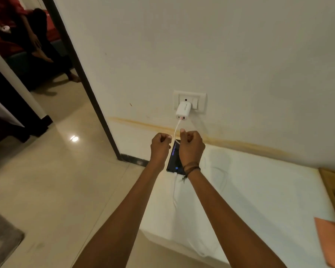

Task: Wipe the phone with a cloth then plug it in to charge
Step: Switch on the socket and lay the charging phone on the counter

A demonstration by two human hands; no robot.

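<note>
Both hands hover curled over the phone (174,161) on the bed (259,190): left hand (160,147) closed, right hand (190,147) pinching the white cable (177,126) from the charger (183,111). Plugging in looks nearly finished.

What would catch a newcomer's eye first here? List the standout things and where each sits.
Two bare forearms reach up the middle, the left hand and right hand fisted close together around a white cable. That cable runs up to a white charger plugged into the wall socket just above. Under the hands, a dark phone with a lit screen lies at the corner of a white mattress.
</note>
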